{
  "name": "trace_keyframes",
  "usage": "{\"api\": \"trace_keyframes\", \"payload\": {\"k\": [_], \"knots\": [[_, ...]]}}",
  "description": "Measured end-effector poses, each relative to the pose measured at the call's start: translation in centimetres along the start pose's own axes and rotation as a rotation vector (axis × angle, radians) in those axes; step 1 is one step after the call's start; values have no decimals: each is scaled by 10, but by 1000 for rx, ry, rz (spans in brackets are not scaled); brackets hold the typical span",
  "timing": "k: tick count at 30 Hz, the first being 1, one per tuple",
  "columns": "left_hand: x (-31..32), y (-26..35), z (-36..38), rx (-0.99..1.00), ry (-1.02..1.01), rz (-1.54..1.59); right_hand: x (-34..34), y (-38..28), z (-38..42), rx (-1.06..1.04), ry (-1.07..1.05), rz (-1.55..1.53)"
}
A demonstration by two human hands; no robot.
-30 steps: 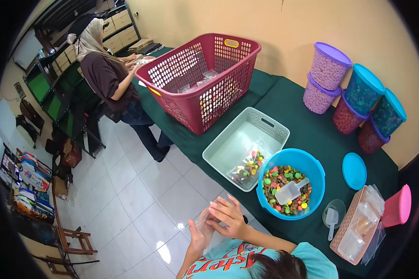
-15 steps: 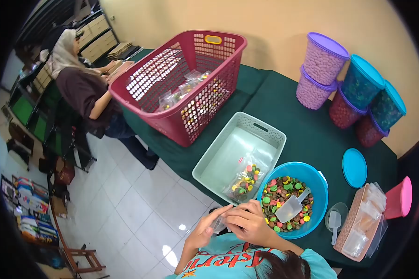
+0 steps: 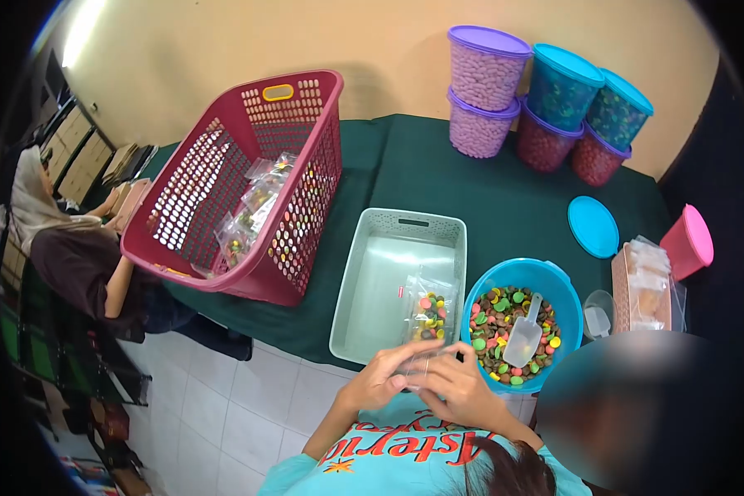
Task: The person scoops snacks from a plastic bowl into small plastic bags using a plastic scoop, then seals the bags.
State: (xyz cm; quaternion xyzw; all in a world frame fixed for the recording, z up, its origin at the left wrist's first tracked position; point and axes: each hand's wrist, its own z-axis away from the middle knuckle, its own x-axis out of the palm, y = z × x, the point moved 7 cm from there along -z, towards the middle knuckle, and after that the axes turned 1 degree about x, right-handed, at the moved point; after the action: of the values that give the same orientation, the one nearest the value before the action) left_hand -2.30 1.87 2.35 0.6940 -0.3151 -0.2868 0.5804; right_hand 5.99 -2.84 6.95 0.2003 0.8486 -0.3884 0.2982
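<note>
Left hand (image 3: 374,382) and right hand (image 3: 455,385) at five o'clock, grip of both pinching clear bag (image 3: 426,362) — tray (image 3: 378,302) at eleven o'clock, blue bucket (image 3: 567,302) at two. Slick film could slip if fingers loosen.

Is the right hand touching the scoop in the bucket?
Apart: the head view shows candies and the bucket's rim between the right hand and the scoop.

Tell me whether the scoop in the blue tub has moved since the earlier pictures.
No: the scoop lies in the blue tub, its handle pointing roughly toward the blue lid, as before.
</note>
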Motion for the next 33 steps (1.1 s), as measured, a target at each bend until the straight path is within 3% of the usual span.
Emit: {"api": "trace_keyframes", "payload": {"k": [4,6,8,10,11,12,15,23,25,26,28,30,31,33], "knots": [[-23,7,-1,193,71,-93,-8,15,4,200,146,27],[-40,12,2,228,9,-233,-34,29,18,426,437,16],[-56,13,4,223,16,-121,-35,51,49,687,635,-212],[-77,-17,4,49,96,-191,-38,48,55,720,705,-317],[-80,-15,2,89,206,-119,-36,47,58,747,743,-456],[-77,-15,-1,86,181,-110,-32,47,61,773,777,-598],[-85,-18,-3,103,288,-92,-28,43,69,763,786,-632],[-84,-31,-9,-13,265,69,-19,43,78,819,776,-819],[-92,-24,-7,-41,474,-110,-20,45,78,840,801,-764],[-94,-9,-5,101,583,-286,-20,45,76,843,802,-761],[-51,53,-3,455,527,-591,-19,47,72,871,823,-811],[9,81,-9,572,83,-825,-8,50,65,832,706,-884],[12,80,-14,564,97,-823,-4,51,63,822,680,-904],[26,56,-31,383,-69,-1087,-5,51,61,808,643,-929]]}}
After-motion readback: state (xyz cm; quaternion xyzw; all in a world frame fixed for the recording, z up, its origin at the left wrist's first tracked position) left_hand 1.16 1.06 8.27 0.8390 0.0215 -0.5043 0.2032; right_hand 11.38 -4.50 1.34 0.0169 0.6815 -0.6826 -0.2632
